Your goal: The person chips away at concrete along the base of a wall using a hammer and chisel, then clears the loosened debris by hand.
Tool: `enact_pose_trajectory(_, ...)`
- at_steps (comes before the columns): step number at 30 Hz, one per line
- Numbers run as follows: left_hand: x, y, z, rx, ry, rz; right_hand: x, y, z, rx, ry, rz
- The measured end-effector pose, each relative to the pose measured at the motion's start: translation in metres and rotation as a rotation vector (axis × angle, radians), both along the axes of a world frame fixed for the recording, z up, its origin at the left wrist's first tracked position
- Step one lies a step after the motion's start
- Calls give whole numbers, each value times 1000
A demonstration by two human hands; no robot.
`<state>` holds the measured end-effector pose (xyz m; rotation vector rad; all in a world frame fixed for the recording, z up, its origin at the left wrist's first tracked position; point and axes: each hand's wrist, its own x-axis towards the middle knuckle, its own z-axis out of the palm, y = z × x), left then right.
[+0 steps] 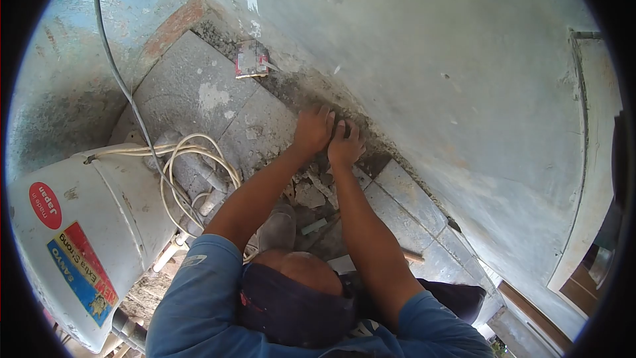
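Note:
Both my arms reach forward to the foot of the grey wall (464, 93). My left hand (314, 131) is closed, fingers curled down at the dirty strip along the wall. Close beside it, my right hand (346, 146) has its fingers bent down too. A dark gap or object shows between the hands; what they grip, if anything, is hidden. Broken rubble pieces (310, 195) lie just below my wrists. Grey floor tiles (179, 76) border the strip on the left, with more tiles (404, 192) to the right.
A large white tank (132, 205) with stickers stands at left, with a coiled cream cable (173, 152) beside it. A grey hose (109, 53) hangs at upper left. Near the corner lies a small dusty red-edged box (252, 59). My bent knee (301, 268) is close below.

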<state>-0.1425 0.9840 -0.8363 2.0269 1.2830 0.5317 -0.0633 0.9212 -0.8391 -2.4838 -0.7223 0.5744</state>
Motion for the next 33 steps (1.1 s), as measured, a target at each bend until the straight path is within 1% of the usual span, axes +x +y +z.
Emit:
enact_pose_trajectory(2,1,-1,-3,115,-85,-18,-1,1,-5,17,4,16)
enact_pose_trajectory(3,2,-1,-6,116,-81,-12,-7,2,-5,57,-13,-32)
enact_pose_trajectory(4,4,-2,-10,182,-172,24,-13,2,-4,93,-27,-84)
enact_pose_trajectory(5,4,-4,-11,246,-263,55,-14,1,-4,87,-19,-88)
enact_pose_trajectory(6,3,-6,-13,238,-255,51,-10,0,-3,84,-16,-45)
enact_pose_trajectory(8,4,-5,-14,88,-193,-71,-3,-1,-6,87,-12,-11)
enact_pose_trajectory(9,6,-3,-16,90,-195,-76,1,-2,-12,129,-30,33)
enact_pose_trajectory(11,12,-5,-16,205,-303,-130,13,-8,-18,165,-51,70)
enact_pose_trajectory(12,14,-8,-14,203,-307,-135,21,-11,-19,202,78,73)
enact_pose_trajectory(13,17,-9,-12,37,-275,-161,26,-13,-19,244,206,75)
enact_pose_trajectory(14,20,-12,-8,-131,-241,-188,27,-16,-11,244,202,68)
enact_pose_trajectory(15,20,-16,-5,-131,-243,-195,28,-21,-3,252,383,24)
enact_pose_trajectory(16,18,-21,-1,-107,-288,-148,29,-24,6,263,563,-18)
enact_pose_trajectory(17,14,-26,3,-86,-331,-101,29,-30,11,267,560,-22)
enact_pose_trajectory(18,6,-31,8,-85,-332,-105,27,-39,14,238,602,82)
enact_pose_trajectory(19,-6,-36,13,-162,-330,-121,26,-47,18,208,644,185)
enact_pose_trajectory(20,-21,-38,20,-239,-326,-139,27,-53,35,209,645,179)
enact_pose_trajectory(21,-39,-36,31,-326,-244,-258,32,-57,64,70,616,475)
enact_pose_trajectory(22,-57,-29,43,-407,-161,-378,35,-57,80,-70,574,767)
enact_pose_trajectory(23,-71,-20,55,-421,-109,-412,36,-54,81,-69,575,760)
enact_pose_trajectory(25,-89,-6,64,-442,-54,-445,40,-38,77,23,226,887)
enact_pose_trajectory(26,-95,3,66,-343,-5,-420,37,-25,70,24,231,887)
enact_pose_trajectory(27,-97,10,66,-242,41,-397,31,-10,59,141,50,956)
enact_pose_trajectory(28,-94,14,63,-242,43,-402,25,1,50,258,-137,1014)
enact_pose_trajectory(29,-91,18,57,-206,58,-313,19,9,41,260,-139,1010)
enact_pose_trajectory(30,-87,22,55,-166,71,-221,13,17,35,263,-216,1060)
enact_pose_trajectory(31,-84,21,53,-163,71,-223,11,22,29,263,-290,1110)
enact_pose_trajectory(33,-80,15,51,-106,-91,-159,16,17,31,219,-240,1132)
